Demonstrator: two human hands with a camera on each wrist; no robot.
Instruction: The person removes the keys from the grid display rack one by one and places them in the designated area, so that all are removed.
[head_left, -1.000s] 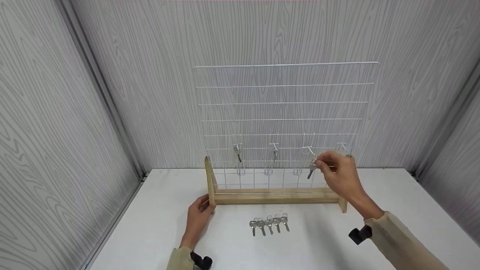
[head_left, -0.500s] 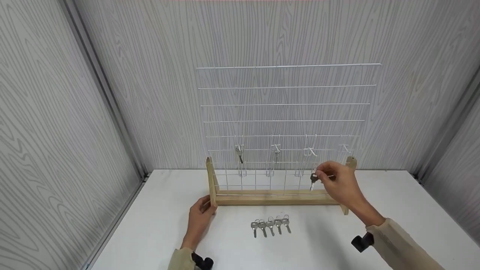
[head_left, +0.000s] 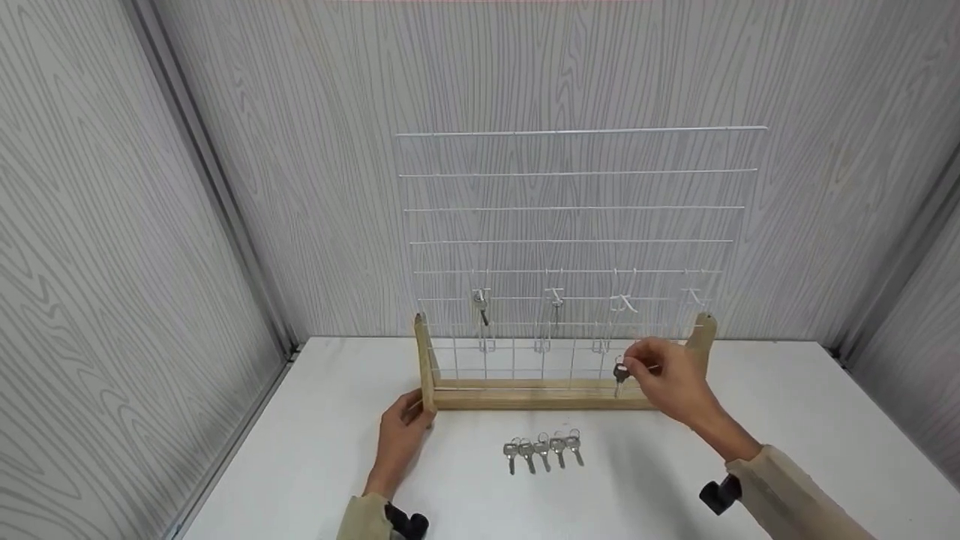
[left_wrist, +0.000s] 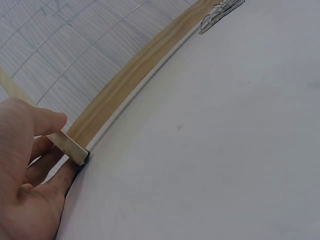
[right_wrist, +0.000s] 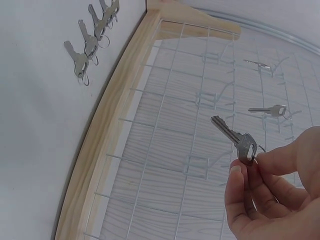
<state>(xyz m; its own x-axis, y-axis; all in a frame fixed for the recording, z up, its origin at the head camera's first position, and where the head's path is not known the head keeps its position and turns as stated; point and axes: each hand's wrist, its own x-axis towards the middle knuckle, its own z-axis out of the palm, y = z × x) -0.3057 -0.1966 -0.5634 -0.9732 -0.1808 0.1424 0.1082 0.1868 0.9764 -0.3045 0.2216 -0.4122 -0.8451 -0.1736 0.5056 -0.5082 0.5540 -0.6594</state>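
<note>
In the head view my right hand (head_left: 667,379) pinches a metal key (head_left: 621,372) between thumb and fingers, in front of the lower right part of a white wire grid (head_left: 542,349). The right wrist view shows the key (right_wrist: 240,140) with its blade pointing away from the fingertips and a thin ring at its head. My left hand (head_left: 403,431) holds the left wooden upright (head_left: 424,360) of the grid's stand near its foot. Thumb and fingers lie on either side of that wood (left_wrist: 72,149) in the left wrist view.
Two keys, one on the left hook (head_left: 481,300) and one on the hook beside it (head_left: 556,298), hang from the grid. Bare hooks (head_left: 624,303) stand further right. Several keys (head_left: 542,447) lie in a row on the white table (head_left: 322,397) before the stand's wooden bar (head_left: 525,400).
My right hand has come down and slightly left with the key, from just under the third hook to near the wooden bar. My left hand keeps its hold on the upright.
</note>
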